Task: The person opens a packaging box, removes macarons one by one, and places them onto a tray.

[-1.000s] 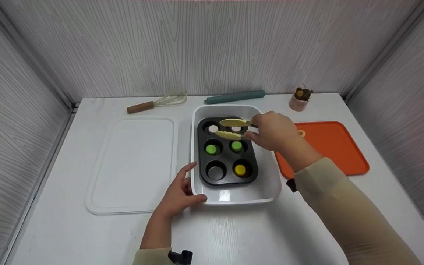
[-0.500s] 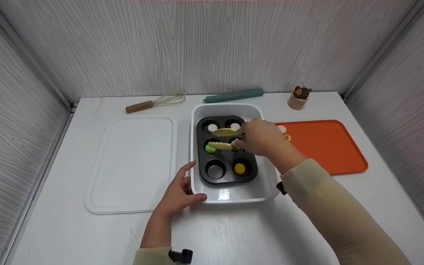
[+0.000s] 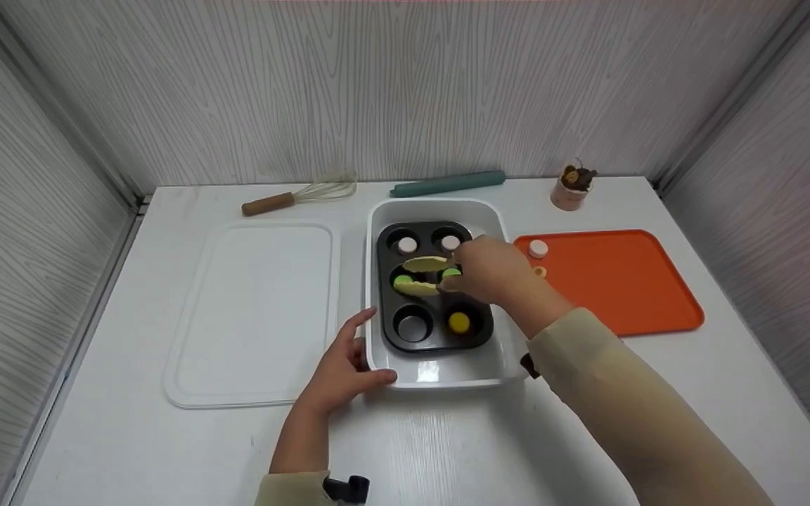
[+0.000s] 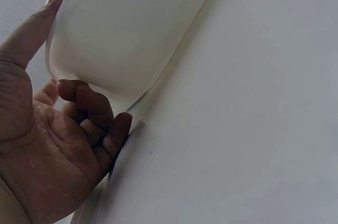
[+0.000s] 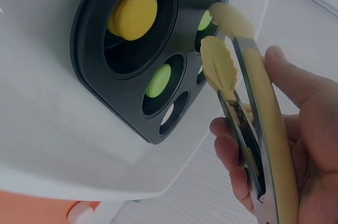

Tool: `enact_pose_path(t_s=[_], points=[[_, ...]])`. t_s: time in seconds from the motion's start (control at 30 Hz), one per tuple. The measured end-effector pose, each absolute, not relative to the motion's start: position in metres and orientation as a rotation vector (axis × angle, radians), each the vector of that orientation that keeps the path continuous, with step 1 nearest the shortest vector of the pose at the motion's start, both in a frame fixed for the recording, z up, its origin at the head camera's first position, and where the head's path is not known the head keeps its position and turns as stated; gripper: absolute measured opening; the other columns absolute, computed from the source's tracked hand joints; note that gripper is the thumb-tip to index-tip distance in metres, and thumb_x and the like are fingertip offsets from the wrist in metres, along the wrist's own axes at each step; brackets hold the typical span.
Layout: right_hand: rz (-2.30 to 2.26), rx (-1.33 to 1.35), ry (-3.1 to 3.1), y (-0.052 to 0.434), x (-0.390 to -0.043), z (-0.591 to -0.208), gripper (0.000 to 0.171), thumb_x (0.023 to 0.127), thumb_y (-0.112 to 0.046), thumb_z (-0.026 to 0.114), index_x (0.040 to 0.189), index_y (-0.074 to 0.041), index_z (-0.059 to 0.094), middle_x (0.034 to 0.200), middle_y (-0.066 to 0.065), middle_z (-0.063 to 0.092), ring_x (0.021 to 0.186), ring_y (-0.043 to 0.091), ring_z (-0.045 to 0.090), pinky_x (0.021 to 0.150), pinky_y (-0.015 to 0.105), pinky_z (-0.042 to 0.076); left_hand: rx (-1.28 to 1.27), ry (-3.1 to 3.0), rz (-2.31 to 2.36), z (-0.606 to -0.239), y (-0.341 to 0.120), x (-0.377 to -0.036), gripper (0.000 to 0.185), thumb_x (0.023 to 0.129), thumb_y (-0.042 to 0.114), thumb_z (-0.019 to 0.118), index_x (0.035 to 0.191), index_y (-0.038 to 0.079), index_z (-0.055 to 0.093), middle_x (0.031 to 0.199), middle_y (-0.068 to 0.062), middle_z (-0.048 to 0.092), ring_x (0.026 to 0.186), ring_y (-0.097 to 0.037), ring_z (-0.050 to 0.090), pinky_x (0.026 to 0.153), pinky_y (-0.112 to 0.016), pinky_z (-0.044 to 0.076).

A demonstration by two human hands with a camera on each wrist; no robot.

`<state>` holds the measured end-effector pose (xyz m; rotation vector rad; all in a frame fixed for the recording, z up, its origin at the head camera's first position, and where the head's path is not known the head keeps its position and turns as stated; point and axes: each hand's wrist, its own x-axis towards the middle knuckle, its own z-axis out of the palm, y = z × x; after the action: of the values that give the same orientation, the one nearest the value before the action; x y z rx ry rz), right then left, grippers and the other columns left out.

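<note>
My left hand (image 3: 335, 379) grips the near left corner of a white bin (image 3: 472, 384), thumb on its front rim; the left wrist view shows several fingers curled below that rim. Inside the bin lies a dark muffin pan (image 3: 436, 307). Its back cups hold white pieces (image 3: 407, 245), the middle ones green pieces (image 3: 403, 280), and the front right cup a yellow piece (image 5: 138, 15); the front left cup is bare. My right hand (image 3: 493, 277) holds yellow-tipped tongs (image 5: 272, 145) over the middle row, their tips apart with nothing between them.
An orange tray (image 3: 616, 281) at right carries a white round piece (image 3: 538, 248) and a small pale ring (image 3: 539, 271). Left of the bin lies a flat white lid (image 3: 257, 316). Along the back are a whisk (image 3: 268, 204), a green rolling pin (image 3: 447, 184) and a small pot (image 3: 570, 193).
My right hand has brought the tongs from the pan's back row toward me, over the middle row. The tongs' tips remain apart. My left hand has stayed at the bin's corner.
</note>
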<state>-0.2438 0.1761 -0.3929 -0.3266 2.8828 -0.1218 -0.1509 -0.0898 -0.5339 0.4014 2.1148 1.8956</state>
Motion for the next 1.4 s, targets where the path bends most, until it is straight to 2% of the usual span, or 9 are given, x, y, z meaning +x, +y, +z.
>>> enact_pose_path(t_s=[0.27,0.57,0.9,1.1,1.4], points=[[-0.089,-0.248,2.864,0.17,-0.242,-0.391,0.043,0.096,-0.053,0.076,0.104,-0.011,0.073,0.092,0.007,0.067,0.08,0.028,0.062,0.07,0.041,0.053,0.41,2.133,1.894,-0.535,-0.091,-0.151,0.106,0.079,0.007,0.093,0.166,0.016,0.031,0.085,-0.01,0.066,0.069,-0.013,0.055,0.064,-0.026,0.045],[-0.093,-0.242,2.838,0.167,-0.241,-0.389,0.043,0.097,-0.052,0.075,0.108,-0.011,0.074,0.093,0.006,0.068,0.081,0.028,0.063,0.071,0.041,0.053,0.416,2.127,1.899,-0.534,-0.091,-0.152,0.108,0.079,0.009,0.094,0.166,0.017,0.03,0.089,-0.016,0.067,0.07,-0.013,0.055,0.064,-0.026,0.045],[-0.098,-0.252,2.864,0.162,-0.239,-0.397,0.039,0.098,-0.049,0.074,0.098,-0.01,0.075,0.085,0.005,0.068,0.074,0.027,0.062,0.067,0.04,0.051,0.409,2.139,1.886,-0.535,-0.091,-0.152,0.106,0.08,0.012,0.094,0.166,0.018,0.032,0.085,-0.008,0.066,0.069,-0.013,0.054,0.064,-0.026,0.044],[-0.135,-0.252,2.89,0.161,-0.239,-0.4,0.036,0.097,-0.048,0.076,0.094,-0.011,0.076,0.084,0.004,0.068,0.073,0.026,0.062,0.067,0.04,0.051,0.42,2.148,1.883,-0.535,-0.092,-0.152,0.106,0.08,0.013,0.094,0.166,0.018,0.032,0.086,-0.01,0.066,0.069,-0.013,0.054,0.064,-0.027,0.043],[-0.167,-0.245,2.882,0.167,-0.238,-0.405,0.035,0.098,-0.048,0.075,0.094,-0.013,0.074,0.084,0.004,0.068,0.073,0.026,0.062,0.065,0.04,0.05,0.429,2.105,1.895,-0.535,-0.091,-0.152,0.107,0.081,0.012,0.093,0.167,0.016,0.029,0.101,-0.025,0.071,0.072,-0.014,0.058,0.067,-0.027,0.047]])
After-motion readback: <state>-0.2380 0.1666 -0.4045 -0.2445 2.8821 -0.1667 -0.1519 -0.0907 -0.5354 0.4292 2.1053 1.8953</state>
